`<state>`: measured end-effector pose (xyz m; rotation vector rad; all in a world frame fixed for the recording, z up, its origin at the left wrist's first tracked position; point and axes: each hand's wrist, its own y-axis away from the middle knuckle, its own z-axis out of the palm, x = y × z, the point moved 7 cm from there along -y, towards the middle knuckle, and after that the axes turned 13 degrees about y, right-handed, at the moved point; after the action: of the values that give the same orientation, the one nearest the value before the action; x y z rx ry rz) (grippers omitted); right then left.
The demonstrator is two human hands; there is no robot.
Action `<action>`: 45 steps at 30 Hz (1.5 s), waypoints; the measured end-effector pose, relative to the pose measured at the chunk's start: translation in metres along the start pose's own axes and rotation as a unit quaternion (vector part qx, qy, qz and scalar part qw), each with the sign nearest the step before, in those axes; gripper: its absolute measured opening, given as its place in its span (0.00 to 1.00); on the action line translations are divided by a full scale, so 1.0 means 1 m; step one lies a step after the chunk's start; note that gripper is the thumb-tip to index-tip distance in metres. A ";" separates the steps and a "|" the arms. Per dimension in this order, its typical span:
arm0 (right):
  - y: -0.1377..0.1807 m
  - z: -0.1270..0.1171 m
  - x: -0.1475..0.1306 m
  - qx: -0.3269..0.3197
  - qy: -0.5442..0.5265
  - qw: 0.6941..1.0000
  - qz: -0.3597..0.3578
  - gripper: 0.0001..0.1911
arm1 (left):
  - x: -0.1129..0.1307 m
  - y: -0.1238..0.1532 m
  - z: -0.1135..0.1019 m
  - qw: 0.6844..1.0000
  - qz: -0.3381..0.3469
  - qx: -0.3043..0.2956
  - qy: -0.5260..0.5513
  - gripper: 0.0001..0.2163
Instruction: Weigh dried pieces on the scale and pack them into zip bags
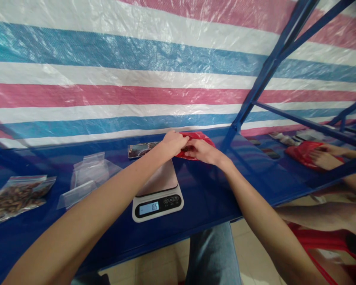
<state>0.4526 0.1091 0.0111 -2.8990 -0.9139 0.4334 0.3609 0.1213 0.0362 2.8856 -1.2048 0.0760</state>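
A red plastic bag lies on the blue table beyond the scale, its mouth facing me. My left hand is closed on the bag's left edge. At the mouth, the curled fingers of my right hand reach partly inside; something dark shows between the hands, too hidden to name. A white kitchen scale stands just in front, its display reading 8.5. My left forearm covers part of its plate. A phone lies behind the scale, partly behind my left wrist.
Clear zip bags lie in a pile left of my left forearm. Farther left are zip bags of brown dried pieces. Blue metal bars rise at the right. Beyond them, another person's hands are at a red bag.
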 end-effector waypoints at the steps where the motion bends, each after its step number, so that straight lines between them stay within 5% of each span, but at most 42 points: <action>1: 0.000 -0.001 -0.004 0.008 -0.007 1.000 -0.007 0.17 | -0.002 0.002 -0.001 1.000 0.000 0.000 -0.002 0.13; 16: -0.002 0.001 0.004 0.020 0.082 0.991 0.102 0.14 | 0.004 0.001 0.003 0.999 -0.001 -0.019 0.029 0.10; 35: -0.005 0.006 0.002 0.026 0.086 0.990 0.111 0.08 | 0.003 0.013 -0.031 0.995 -0.029 0.084 0.050 0.13; 45: -0.008 0.005 0.016 0.061 0.049 0.992 0.103 0.10 | 0.012 0.019 -0.023 0.993 -0.008 0.082 0.079 0.11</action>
<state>0.4598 0.1245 0.0036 -2.8817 -0.5549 0.3419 0.3551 0.1004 0.0594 2.9572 -1.2006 0.4145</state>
